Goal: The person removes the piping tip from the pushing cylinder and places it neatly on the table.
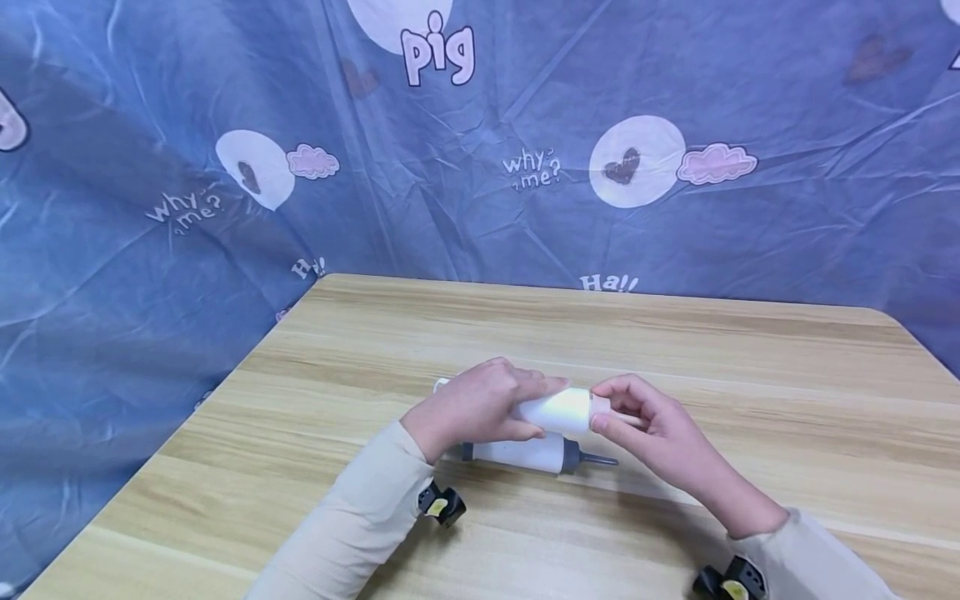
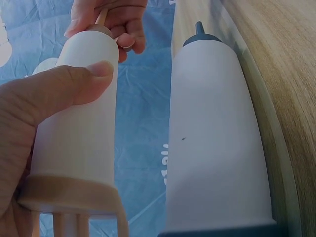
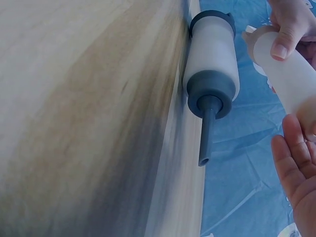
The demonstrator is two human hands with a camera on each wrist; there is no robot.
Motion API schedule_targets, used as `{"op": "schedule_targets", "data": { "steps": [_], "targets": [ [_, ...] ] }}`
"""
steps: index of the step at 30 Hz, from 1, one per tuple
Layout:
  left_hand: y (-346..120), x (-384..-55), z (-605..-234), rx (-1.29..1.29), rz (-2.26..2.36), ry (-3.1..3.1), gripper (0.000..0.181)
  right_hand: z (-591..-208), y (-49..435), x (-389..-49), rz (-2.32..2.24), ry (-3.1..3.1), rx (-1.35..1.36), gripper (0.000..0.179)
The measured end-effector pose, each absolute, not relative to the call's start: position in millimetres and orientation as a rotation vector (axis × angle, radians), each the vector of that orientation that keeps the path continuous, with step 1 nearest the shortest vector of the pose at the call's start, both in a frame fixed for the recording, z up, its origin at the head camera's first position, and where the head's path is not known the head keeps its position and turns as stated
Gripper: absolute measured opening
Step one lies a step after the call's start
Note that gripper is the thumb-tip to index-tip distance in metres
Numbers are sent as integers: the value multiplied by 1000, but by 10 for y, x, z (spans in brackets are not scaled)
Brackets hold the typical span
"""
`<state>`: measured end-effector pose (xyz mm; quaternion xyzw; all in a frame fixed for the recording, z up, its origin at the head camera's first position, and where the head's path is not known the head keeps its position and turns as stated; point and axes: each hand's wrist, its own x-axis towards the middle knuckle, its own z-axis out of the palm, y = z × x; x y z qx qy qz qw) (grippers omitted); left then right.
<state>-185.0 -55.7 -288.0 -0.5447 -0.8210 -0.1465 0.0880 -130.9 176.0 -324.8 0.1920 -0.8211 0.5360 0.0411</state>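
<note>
A white cylindrical bottle (image 1: pixel 564 411) with a pale pinkish nozzle cap (image 1: pixel 600 406) is held nearly level above the table. My left hand (image 1: pixel 480 406) grips its body, the thumb (image 2: pixel 81 85) lying along the side. My right hand (image 1: pixel 663 437) has thumb and fingers pinching the cap, and the thin nozzle points toward the palm. A slotted beige collar (image 2: pixel 69 192) shows at the other end in the left wrist view. Just nearer to me, a second white bottle (image 1: pixel 521 452) with dark grey ends lies on its side, its long grey nozzle (image 3: pixel 207 138) pointing right.
The wood-grain table (image 1: pixel 375 333) extends around both hands. Behind it hangs a blue printed cloth (image 1: pixel 450 183). Small black cameras (image 1: pixel 442 504) are strapped at both wrists.
</note>
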Motion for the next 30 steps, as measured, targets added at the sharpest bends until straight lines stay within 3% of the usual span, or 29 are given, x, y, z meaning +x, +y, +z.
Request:
{"op": "schedule_targets", "data": {
  "steps": [21,30],
  "targets": [
    [-541,-1862,-2906,-1634,-434,-2430,56,-3297,1798,-1324,1434,-2426,752,34],
    [-542,-1853,-2897,-1607,-434,-2426,56,-3257,1793,-1318,1594,-2444,673,25]
  ]
}}
